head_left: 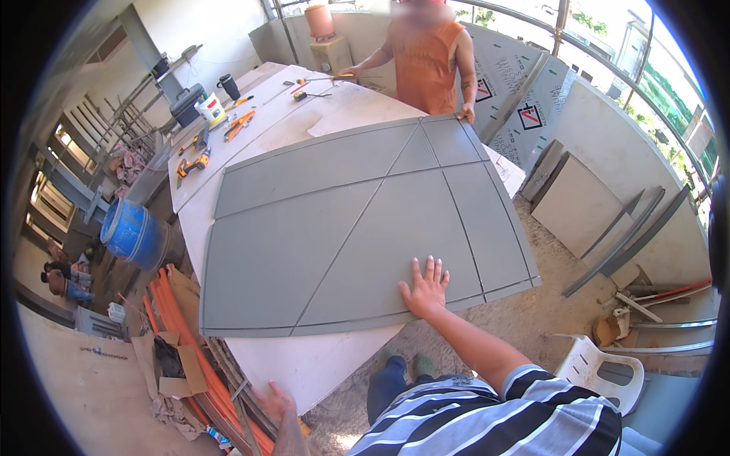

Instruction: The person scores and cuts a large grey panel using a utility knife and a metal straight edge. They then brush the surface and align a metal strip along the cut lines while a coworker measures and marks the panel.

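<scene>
Right grip (427, 290) resting, released, on a flat grooved grey panel (357, 228)
Left grip (276, 400) is lying at the flat white surface's (315, 365) edge; whether it's clenching, I cannot tell.

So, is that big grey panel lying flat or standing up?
Flat: the grey panel lies across the white table, grooved side up.

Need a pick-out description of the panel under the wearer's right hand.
Find the white-topped worktable mid-view. A large grey panel spans it, with the wearer's right hand spread flat near its closest edge. Dark straight grooves crossing its face set it apart from the plain pale board leaning at right.
</scene>
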Available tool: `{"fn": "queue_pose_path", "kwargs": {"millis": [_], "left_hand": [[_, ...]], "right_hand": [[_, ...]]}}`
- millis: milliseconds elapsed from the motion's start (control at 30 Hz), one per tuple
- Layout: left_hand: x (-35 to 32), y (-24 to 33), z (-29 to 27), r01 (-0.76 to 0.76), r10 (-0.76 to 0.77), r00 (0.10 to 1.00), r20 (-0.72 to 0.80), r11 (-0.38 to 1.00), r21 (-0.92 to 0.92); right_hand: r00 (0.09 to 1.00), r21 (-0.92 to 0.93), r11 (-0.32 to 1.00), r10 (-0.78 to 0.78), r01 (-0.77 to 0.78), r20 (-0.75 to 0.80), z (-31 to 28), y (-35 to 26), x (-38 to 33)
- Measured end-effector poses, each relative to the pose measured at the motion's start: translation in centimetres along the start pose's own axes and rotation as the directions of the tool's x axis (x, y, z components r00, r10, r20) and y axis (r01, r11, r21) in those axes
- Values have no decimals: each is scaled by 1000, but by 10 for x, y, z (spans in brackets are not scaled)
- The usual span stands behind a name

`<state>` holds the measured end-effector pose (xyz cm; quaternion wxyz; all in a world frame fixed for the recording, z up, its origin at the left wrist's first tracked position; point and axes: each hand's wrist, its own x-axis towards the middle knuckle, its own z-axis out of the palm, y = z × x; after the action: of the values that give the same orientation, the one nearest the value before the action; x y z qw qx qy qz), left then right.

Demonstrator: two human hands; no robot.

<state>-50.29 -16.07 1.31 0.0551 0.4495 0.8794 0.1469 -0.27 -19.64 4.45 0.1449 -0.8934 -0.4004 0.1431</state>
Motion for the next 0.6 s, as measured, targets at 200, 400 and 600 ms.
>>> {"fn": "queue_pose_path", "kwargs": {"millis": [200, 400, 600], "left_hand": [[11, -24, 15, -47, 44, 998, -35, 997, -68], [-2, 4, -1, -2, 3, 1000, 26, 999, -38], [10, -44, 19, -121, 116, 983, -143, 992, -23]], "right_hand": [[999, 69, 997, -35, 37, -28, -7, 6, -4], [996, 510, 857, -29, 71, -89, -22, 52, 22], [988, 663, 733, -109, 152, -105, -66, 38, 24]]}}
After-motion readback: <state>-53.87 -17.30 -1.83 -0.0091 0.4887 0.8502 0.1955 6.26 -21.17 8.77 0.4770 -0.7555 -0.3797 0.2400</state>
